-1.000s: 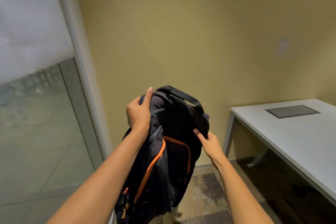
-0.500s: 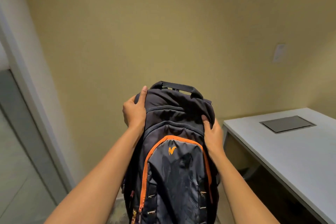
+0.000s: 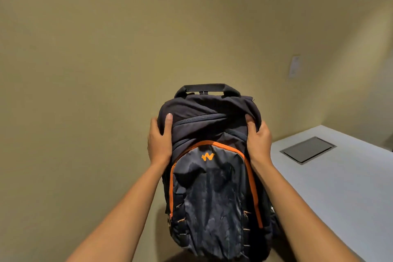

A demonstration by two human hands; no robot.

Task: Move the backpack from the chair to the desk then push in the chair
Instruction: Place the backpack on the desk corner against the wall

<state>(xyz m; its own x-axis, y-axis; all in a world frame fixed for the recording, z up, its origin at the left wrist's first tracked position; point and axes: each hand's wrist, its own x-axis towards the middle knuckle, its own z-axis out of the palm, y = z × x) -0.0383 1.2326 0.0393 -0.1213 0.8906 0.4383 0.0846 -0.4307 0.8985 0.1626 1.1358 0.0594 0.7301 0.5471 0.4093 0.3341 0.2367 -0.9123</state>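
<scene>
A dark navy backpack (image 3: 210, 189) with orange zipper trim and an orange logo hangs upright in the air in front of me, its front pocket facing me and its top handle up. My left hand (image 3: 159, 142) grips its upper left side and my right hand (image 3: 258, 140) grips its upper right side. The white desk (image 3: 340, 187) lies to the right, its near corner just beside the backpack and my right hand. The chair is out of view.
A grey recessed panel (image 3: 308, 152) is set into the desk top near its far edge. A plain yellow wall fills the background, with a small white wall plate (image 3: 295, 66) above the desk.
The backpack has turned its front toward me and shifted right toward the desk. The view has swung right, so the glass door on the left is gone from sight.
</scene>
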